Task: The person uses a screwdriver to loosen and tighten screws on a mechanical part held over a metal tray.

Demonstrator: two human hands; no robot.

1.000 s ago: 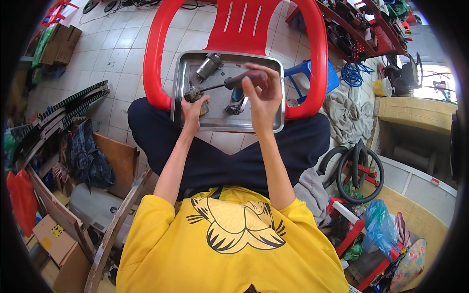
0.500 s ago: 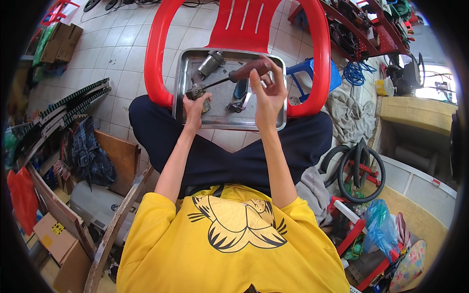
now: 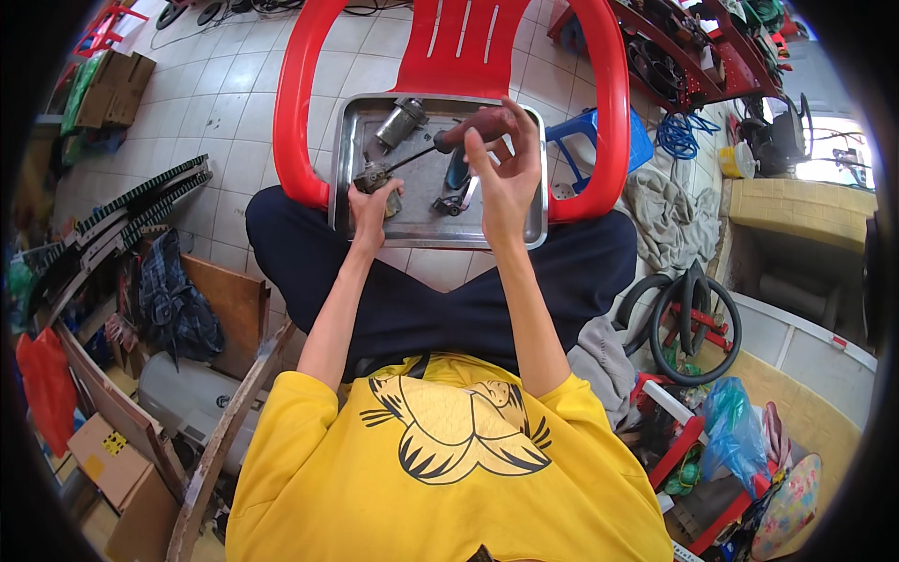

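Observation:
My left hand [image 3: 371,212] grips a small grey metal part [image 3: 373,176] at the left side of a metal tray [image 3: 440,241]. In my right hand [image 3: 508,192] is a screwdriver with a dark red handle [image 3: 473,128], fingers curled round the handle's end. Its shaft slants down to the left, and the tip meets the part in my left hand; the exact contact point is too small to see. A silvery cylindrical motor-like piece [image 3: 403,122] lies at the tray's far left. Beside my right wrist, a small metal piece [image 3: 452,202] and a blue-dark object [image 3: 458,171] rest in the tray.
The tray sits on a red plastic chair [image 3: 281,140] in front of my knees. A blue stool [image 3: 629,145] and grey cloths [image 3: 670,220] are to the right, with black tubes [image 3: 726,323] nearer. Wooden boards [image 3: 225,295] and boxes [image 3: 108,459] crowd the left.
My right hand and the screwdriver handle have shifted slightly left, with the fingers turned a little on the handle. My left hand keeps its hold on the metal part.

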